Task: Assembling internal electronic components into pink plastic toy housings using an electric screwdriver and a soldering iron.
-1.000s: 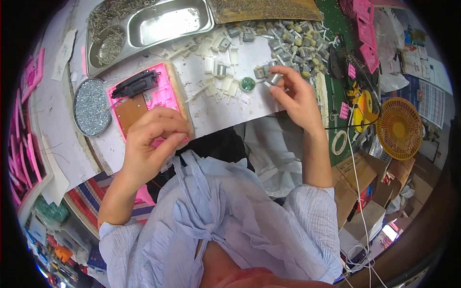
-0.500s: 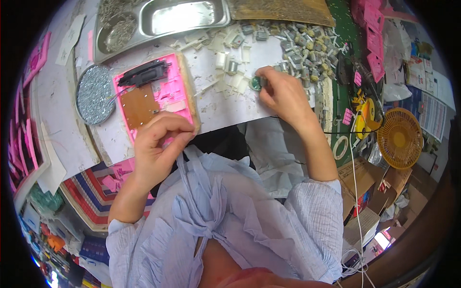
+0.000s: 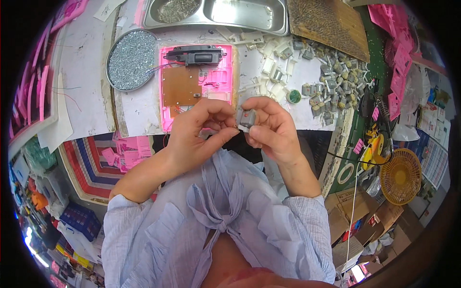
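In front of my chest, just off the table's near edge, my right hand (image 3: 273, 127) grips a small silver motor (image 3: 247, 117) between thumb and fingers. A white bit shows at the motor's lower end. Close to its left side is my left hand (image 3: 204, 127), thumb and fingertips drawn together in a pinch; what they hold, if anything, is too small to make out. Behind the left hand lies a pink plastic housing (image 3: 233, 72) with a brown circuit board (image 3: 180, 86) and a black speaker-like unit (image 3: 199, 56). A small round green container (image 3: 293, 96) sits beyond my right hand.
A round tray of screws (image 3: 132, 60) stands left of the housing. Loose motors (image 3: 336, 81) pile up at the right, white plastic parts (image 3: 276, 74) beside them. A steel compartment tray (image 3: 245, 31) and a brown board (image 3: 331, 26) lie at the back.
My right hand has left the green container and come toward me, now with the motor in it. My left hand has moved right to meet it. The whole view has shifted.
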Demonstrator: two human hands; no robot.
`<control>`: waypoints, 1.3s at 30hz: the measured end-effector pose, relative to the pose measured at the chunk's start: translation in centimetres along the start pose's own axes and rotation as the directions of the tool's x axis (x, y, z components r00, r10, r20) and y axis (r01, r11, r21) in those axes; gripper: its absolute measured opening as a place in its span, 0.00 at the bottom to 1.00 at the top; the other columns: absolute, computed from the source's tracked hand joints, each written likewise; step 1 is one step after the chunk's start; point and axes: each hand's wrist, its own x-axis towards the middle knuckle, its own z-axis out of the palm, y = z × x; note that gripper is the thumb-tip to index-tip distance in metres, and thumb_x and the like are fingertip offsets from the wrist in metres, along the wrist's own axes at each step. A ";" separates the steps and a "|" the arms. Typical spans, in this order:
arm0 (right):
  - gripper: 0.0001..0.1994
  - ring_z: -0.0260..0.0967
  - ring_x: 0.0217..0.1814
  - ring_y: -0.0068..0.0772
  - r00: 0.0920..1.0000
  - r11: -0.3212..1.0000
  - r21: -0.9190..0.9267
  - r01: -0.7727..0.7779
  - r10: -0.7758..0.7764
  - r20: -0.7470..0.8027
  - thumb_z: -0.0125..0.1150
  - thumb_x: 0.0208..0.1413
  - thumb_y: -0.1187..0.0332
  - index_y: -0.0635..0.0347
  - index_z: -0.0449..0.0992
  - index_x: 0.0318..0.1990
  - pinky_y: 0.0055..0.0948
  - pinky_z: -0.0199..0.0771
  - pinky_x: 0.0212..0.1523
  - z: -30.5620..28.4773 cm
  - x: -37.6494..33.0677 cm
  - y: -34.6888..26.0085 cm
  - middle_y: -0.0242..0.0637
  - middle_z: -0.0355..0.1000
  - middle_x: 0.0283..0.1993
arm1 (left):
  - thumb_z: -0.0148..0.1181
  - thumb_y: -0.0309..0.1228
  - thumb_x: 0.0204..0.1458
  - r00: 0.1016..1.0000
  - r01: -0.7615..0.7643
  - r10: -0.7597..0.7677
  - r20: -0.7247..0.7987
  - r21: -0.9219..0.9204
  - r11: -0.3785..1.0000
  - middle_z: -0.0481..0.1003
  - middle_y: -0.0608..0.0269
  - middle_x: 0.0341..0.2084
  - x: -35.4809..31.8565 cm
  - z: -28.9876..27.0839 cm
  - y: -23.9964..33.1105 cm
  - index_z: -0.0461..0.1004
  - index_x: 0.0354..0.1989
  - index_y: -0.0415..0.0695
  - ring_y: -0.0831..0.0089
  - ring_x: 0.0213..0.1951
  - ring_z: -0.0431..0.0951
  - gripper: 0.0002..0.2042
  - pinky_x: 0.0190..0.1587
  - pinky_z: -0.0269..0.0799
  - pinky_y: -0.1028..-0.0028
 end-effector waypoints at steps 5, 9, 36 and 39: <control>0.22 0.67 0.27 0.15 0.999 0.999 -0.035 -0.033 0.034 0.042 0.67 0.59 0.76 0.63 0.71 0.61 0.15 0.66 0.27 -0.2 0.4 -0.1 0.28 0.72 0.30 | 0.66 0.19 0.56 0.999 -0.032 0.032 -0.010 -0.022 0.999 0.79 0.61 0.39 -0.1 -0.2 -0.3 0.71 0.53 0.39 0.77 0.41 0.82 0.17 0.44 0.80 0.76; 0.24 0.68 0.27 0.15 0.997 0.957 -0.279 0.078 -0.079 0.005 0.69 0.57 0.77 0.62 0.71 0.62 0.16 0.67 0.28 0.3 0.2 0.0 0.28 0.73 0.32 | 0.67 0.19 0.56 0.999 -0.003 -0.001 -0.038 -0.095 0.995 0.79 0.62 0.38 -0.4 0.0 -0.2 0.72 0.51 0.39 0.78 0.41 0.81 0.16 0.45 0.80 0.77; 0.20 0.76 0.33 0.39 0.545 -0.049 -0.700 0.713 -0.589 0.596 0.77 0.44 0.76 0.58 0.80 0.47 0.31 0.77 0.31 0.9 2.8 -0.8 0.38 0.78 0.37 | 0.73 0.21 0.45 0.887 -0.382 0.458 -0.056 0.466 0.798 0.74 0.54 0.45 0.1 -1.7 -1.0 0.78 0.36 0.42 0.62 0.41 0.77 0.11 0.45 0.74 0.69; 0.20 0.77 0.33 0.39 0.557 -0.034 -0.707 0.706 -0.590 0.584 0.76 0.44 0.76 0.57 0.80 0.47 0.31 0.77 0.31 0.7 2.9 -0.6 0.38 0.79 0.38 | 0.75 0.21 0.44 0.911 -0.327 0.393 -0.124 0.363 0.872 0.73 0.55 0.45 -0.3 -2.0 -1.7 0.79 0.35 0.41 0.65 0.42 0.76 0.11 0.43 0.74 0.71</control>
